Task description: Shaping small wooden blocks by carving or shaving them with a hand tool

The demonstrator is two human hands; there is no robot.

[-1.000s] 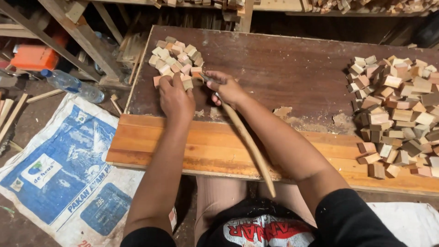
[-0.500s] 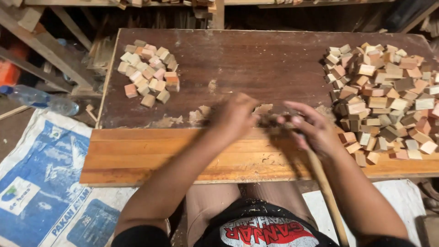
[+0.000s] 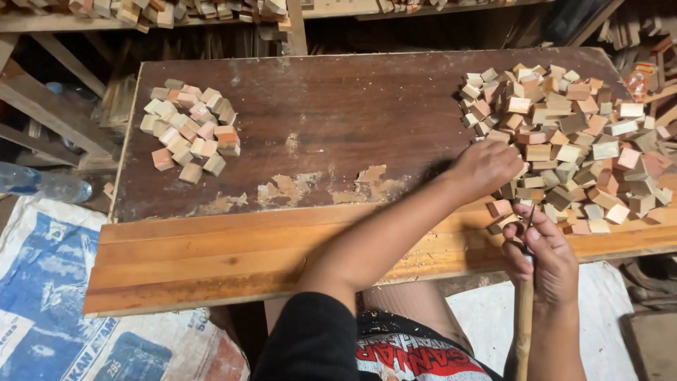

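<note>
A big heap of small wooden blocks lies on the right of the dark wooden board. My left hand reaches across to the heap's near left edge, fingers curled over the blocks; what it grips is hidden. My right hand is at the board's front edge, closed around a long wooden stick that runs down toward my lap. A smaller pile of wooden blocks sits at the far left of the board.
A lighter plank forms the board's front strip. A printed blue and white sack covers the floor at left, with a plastic bottle beside it. Shelves with more wood pieces run along the back.
Both hands moved from the left pile to the right heap, and the view shifted right. The left hand now rests on the heap; the right hand still holds the stick.
</note>
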